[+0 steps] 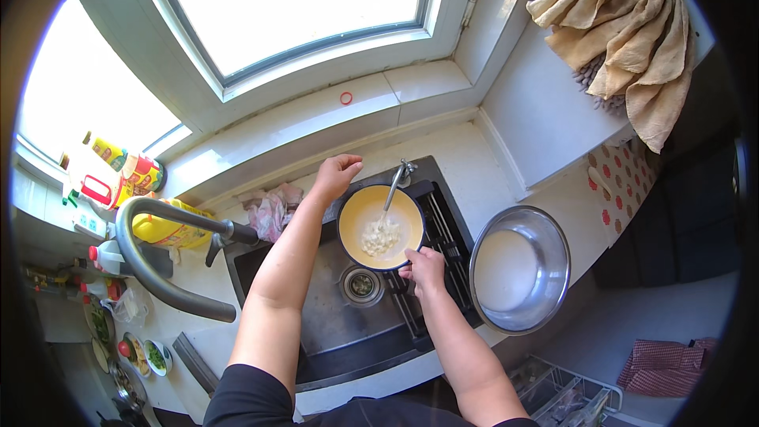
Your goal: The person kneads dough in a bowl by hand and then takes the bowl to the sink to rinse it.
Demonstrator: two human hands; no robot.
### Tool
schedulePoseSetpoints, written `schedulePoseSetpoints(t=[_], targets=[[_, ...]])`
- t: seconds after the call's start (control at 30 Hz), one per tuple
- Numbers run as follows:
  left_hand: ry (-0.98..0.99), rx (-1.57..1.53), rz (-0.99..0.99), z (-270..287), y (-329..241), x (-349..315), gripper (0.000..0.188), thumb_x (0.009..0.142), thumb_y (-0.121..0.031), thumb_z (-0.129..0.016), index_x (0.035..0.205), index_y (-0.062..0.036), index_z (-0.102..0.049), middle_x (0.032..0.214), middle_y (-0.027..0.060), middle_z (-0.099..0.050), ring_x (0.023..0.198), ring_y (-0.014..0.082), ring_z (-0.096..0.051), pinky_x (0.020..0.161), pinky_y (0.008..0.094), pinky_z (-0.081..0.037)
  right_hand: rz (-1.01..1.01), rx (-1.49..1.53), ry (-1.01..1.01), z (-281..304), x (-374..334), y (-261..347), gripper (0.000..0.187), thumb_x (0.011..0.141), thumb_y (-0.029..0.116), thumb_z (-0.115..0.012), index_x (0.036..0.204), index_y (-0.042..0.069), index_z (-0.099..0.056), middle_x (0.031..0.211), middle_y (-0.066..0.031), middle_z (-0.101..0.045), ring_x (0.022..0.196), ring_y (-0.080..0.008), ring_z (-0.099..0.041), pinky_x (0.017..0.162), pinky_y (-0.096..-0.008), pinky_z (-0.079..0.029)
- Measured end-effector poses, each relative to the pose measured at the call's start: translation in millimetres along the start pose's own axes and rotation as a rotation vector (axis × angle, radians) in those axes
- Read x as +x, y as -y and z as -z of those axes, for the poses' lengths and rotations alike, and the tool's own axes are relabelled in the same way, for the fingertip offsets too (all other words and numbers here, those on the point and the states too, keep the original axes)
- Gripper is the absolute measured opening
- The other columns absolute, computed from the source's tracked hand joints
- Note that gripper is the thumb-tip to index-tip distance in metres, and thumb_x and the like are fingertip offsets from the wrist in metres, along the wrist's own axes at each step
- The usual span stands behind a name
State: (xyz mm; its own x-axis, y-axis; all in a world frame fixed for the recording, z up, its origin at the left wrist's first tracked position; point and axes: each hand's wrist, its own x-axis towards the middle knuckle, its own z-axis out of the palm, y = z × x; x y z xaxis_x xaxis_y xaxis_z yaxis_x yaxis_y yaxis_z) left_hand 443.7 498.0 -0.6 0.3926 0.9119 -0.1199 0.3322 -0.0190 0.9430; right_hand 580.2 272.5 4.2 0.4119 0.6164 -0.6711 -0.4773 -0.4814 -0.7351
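My right hand (424, 268) grips the near right edge of a round bowl (357, 217), cream-yellow inside with a dark rim, held over the sink. Whitish lumps (380, 237) lie in cloudy liquid at its bottom; their kind is too small to tell. A slim chrome tap (405, 170) stands behind the sink, its spout reaching over the bowl. Left of that tap, my left hand (336, 177) is raised with loosely bent fingers and appears to hold nothing. The metal sink (320, 324) shows a drain strainer (361, 285) with bits in it.
A steel basin (560, 269) of whitish liquid stands right of the sink. The grey curved faucet (130, 265) arches at left, near bottles (146, 174) and a pinkish cloth (269, 209). Tan cloth (624, 24) hangs at upper right. A red ring (346, 98) lies on the sill.
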Motion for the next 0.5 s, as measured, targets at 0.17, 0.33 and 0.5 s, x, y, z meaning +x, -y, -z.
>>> schedulePoseSetpoints(t=[0.17, 0.33, 0.5], targets=[[0.054, 0.024, 0.012, -6, 4, 11, 0.032, 0.084, -0.02, -0.063, 0.109, -0.0007, -0.062, 0.095, 0.0049, -0.065, 0.084, 0.0104, -0.057, 0.076, 0.0258, -0.045, -0.001, -0.012, -0.026, 2, -2, 0, 0.012, 0.083, 0.009, -0.058, 0.079, -0.002, -0.06, 0.065, -0.008, -0.06, 0.045, -0.0111, -0.053, 0.042, -0.0214, -0.046], [0.176, 0.119, 0.051, -18, -6, 29, 0.036, 0.082, -0.022, -0.065, 0.112, -0.001, -0.06, 0.102, 0.009, -0.064, 0.093, 0.0149, -0.059, 0.082, 0.0277, -0.045, 0.017, -0.032, -0.03, 6, -2, 2, 0.013, 0.082, 0.008, -0.058, 0.079, -0.004, -0.061, 0.064, -0.0087, -0.06, 0.045, -0.0113, -0.054, 0.041, -0.0215, -0.046], [0.275, 0.199, 0.043, -32, -18, 53, 0.036, 0.079, -0.024, -0.068, 0.107, -0.003, -0.063, 0.103, 0.0121, -0.066, 0.094, 0.0189, -0.062, 0.084, 0.0296, -0.046, 0.011, -0.041, -0.028, 6, -1, 4, 0.013, 0.082, 0.008, -0.058, 0.079, -0.005, -0.06, 0.063, -0.0094, -0.059, 0.044, -0.0117, -0.054, 0.04, -0.0216, -0.046]])
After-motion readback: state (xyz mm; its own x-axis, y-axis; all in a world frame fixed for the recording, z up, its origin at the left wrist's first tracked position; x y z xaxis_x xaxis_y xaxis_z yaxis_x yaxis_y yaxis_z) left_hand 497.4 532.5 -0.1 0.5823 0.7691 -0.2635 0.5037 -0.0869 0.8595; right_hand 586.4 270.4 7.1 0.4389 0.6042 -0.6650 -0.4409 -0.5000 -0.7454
